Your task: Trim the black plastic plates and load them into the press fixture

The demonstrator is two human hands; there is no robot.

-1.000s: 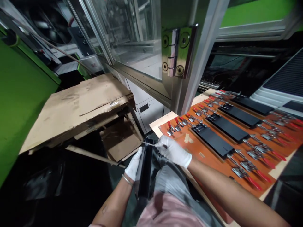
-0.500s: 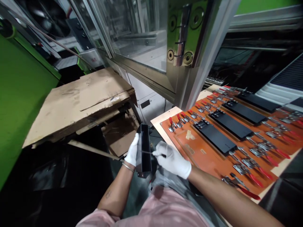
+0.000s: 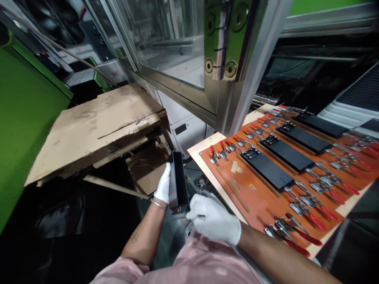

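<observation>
My left hand (image 3: 164, 185), in a white glove, holds a long black box-shaped part (image 3: 179, 183) from its left side. The part stands lengthwise away from me, its hollow side showing. My right hand (image 3: 211, 217), also gloved, is closed near the part's lower right end. Its fingers are curled round something I cannot make out. To the right lies an orange fixture board (image 3: 257, 201) with black panels (image 3: 268, 170) held in rows between red-handled toggle clamps (image 3: 306, 201).
A cardboard-covered table (image 3: 97, 114) stands at the left, beside a green panel (image 3: 26, 114). A metal-framed glass door (image 3: 177, 79) reaches over the middle. A wooden bar (image 3: 115, 186) juts out below the cardboard. A shoe (image 3: 201, 183) shows on the floor.
My right hand has moved down toward me, from beside the middle of the black part to its lower end. The view has shifted slightly, and a shoe now shows.
</observation>
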